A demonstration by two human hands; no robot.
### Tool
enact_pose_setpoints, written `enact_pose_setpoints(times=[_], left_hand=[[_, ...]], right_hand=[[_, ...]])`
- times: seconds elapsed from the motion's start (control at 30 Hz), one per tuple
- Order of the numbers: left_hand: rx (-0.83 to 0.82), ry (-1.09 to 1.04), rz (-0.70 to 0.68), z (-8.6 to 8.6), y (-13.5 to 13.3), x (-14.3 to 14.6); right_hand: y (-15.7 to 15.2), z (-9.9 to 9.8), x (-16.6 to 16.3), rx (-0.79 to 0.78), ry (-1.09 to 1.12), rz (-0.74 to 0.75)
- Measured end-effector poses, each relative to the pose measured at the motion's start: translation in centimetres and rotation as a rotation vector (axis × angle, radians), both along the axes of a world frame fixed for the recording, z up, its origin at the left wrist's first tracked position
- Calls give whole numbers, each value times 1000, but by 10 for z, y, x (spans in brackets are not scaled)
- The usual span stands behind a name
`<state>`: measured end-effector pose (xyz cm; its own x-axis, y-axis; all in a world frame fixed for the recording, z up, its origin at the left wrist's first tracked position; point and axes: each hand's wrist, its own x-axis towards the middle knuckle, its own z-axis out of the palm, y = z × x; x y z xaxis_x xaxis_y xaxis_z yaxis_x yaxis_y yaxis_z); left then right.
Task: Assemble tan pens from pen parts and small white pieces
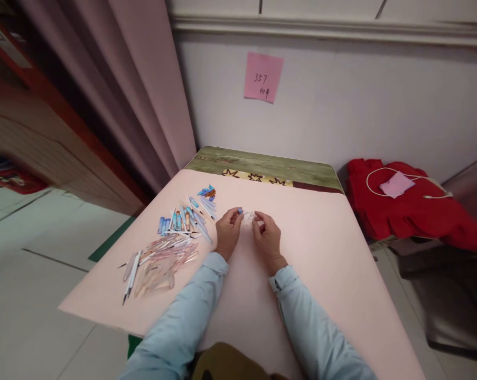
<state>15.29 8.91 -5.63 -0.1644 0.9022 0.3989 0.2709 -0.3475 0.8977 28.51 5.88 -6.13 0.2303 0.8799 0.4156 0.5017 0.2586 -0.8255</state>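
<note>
My left hand (227,231) is closed in a pinch around a small blue piece (240,211); only its end shows between the fingertips. Close beside it, my right hand (267,236) has its thumb and fingers bent together, and what lies between them I cannot make out. Tiny white or clear bits (248,217) show on the table between the two hands. To the left lie clear and pinkish pen-like tubes (162,258), thicker blue and brown barrels (178,220), and a little heap of blue and brown small pieces (207,193).
A pale pink sheet (325,295) covers most of the table, with a green wood-patterned strip (262,161) at the wall side. Right of the table, red cloth (404,211) bears a white cable and a pink note (396,184). A curtain (143,79) hangs at left.
</note>
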Motion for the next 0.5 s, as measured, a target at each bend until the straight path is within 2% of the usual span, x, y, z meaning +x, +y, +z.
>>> enact_pose_setpoints(times=[0.07, 0.17, 0.37, 0.5], left_hand=[[-15, -51, -28, 2, -5, 0], [3, -108, 12, 3, -13, -3], [-25, 32, -6, -3, -19, -12], [-42, -79, -49, -3, -16, -14]], right_hand=[[0, -2, 1, 6, 8, -6], [2, -4, 2, 8, 26, -48], [2, -4, 1, -6, 29, -89], [1, -4, -2, -11, 26, -92]])
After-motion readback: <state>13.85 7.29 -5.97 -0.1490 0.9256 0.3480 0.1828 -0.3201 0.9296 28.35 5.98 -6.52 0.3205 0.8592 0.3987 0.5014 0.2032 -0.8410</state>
